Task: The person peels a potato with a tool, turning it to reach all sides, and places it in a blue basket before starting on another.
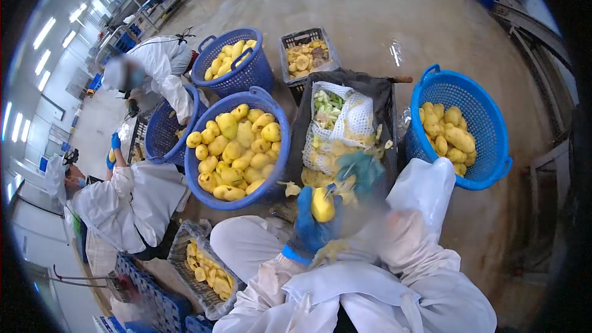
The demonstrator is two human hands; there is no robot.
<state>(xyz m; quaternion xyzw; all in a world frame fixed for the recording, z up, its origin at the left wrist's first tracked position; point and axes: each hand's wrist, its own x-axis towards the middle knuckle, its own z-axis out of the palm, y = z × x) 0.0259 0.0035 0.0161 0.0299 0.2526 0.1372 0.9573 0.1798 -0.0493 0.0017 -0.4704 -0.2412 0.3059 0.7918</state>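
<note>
My left hand (310, 229), in a blue glove, is closed round a yellow mango (323, 205) above my lap. My right hand (361, 171), in a teal glove, is smeared by motion just beyond the fruit. A thin metal edge shows between the hands, but its tool cannot be made out. Beneath the hands lies a crate with a black liner (383, 94), holding white foam netting (354, 114), peelings and pale green scraps (327, 108). To its left stands a blue-purple basket (279, 159) heaped with yellow mangoes (237, 151).
A bright blue basket (493, 132) with several yellow fruits stands to my right. Ahead are another full basket (262, 77) and a crate of cut pieces (306, 58). Two people in white (126, 206) work at left. A lined tray of yellow slices (209, 274) lies near my left knee.
</note>
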